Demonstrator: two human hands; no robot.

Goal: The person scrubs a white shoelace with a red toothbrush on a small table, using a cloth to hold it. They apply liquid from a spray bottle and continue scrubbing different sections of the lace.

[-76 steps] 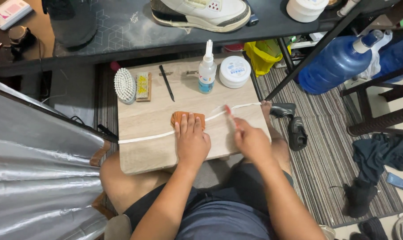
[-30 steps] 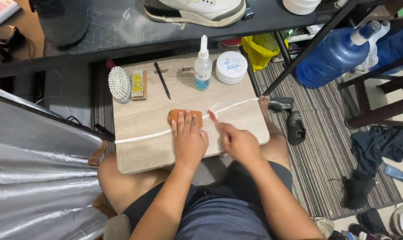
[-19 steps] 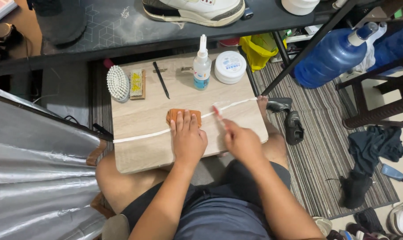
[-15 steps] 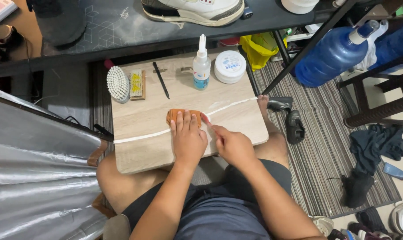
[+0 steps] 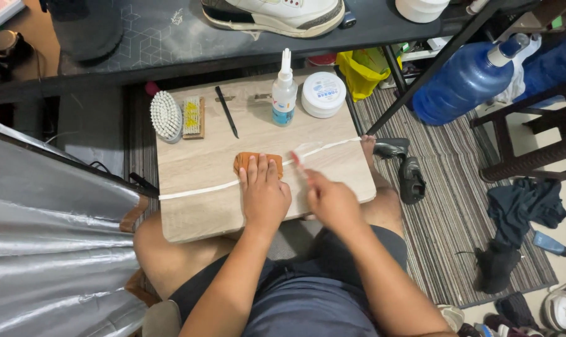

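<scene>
A wooden board [image 5: 195, 218] rests across my lap. A white shoelace [image 5: 195, 190] runs over it from the left edge to the right corner. My left hand [image 5: 264, 193] lies flat on a folded orange cloth [image 5: 242, 161], pinning it down where the lace passes. Just to its right, my right hand [image 5: 329, 201] is closed around a thin pink-tipped tool [image 5: 294, 157], blurred by motion, with its tip at the lace.
At the board's far edge lie a white round brush [image 5: 166, 115], a small wooden brush [image 5: 192, 117], a black stick [image 5: 227, 112], a dropper bottle [image 5: 284, 93] and a white jar [image 5: 323, 93]. A sneaker [image 5: 276, 15] sits on the black table. Blue water jug [image 5: 464, 81] right; silver sheet [image 5: 46, 249] left.
My right hand slid left along the lace from near the board's right corner to beside my left hand. The left hand stayed on the orange cloth.
</scene>
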